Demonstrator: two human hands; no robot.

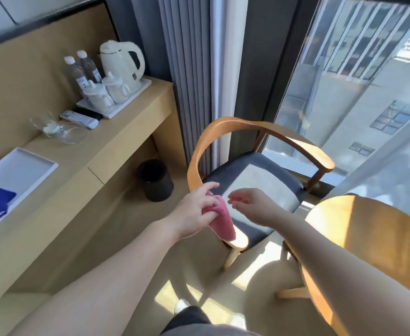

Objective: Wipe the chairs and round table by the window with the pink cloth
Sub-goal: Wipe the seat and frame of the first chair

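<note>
The left hand (pixel 194 209) is closed around the upper end of the pink cloth (pixel 222 223); the rest of the cloth hangs down over the near end of the chair's curved wooden armrest. The right hand (pixel 252 204) is just to the right of the cloth, fingers loosely spread, holding nothing and not touching the cloth. Both hands are above the left near corner of the chair (pixel 247 180), which has a dark seat cushion and stands against the window (pixel 359 81).

The round table (pixel 373 234) is to the right of the chair, very near to it; its edge passes under the right forearm. Between the chair and the long bench (pixel 116 141) on the left there is an open strip of floor, with a dark bin (pixel 156 180) standing at the far end of it, near the curtain (pixel 194 76). On the bench lie a white tray (pixel 29 166), a remote control (pixel 79 118), and a second tray with a kettle (pixel 121 61), cups and two bottles. Sunlight falls on the floor in front of the chair.
</note>
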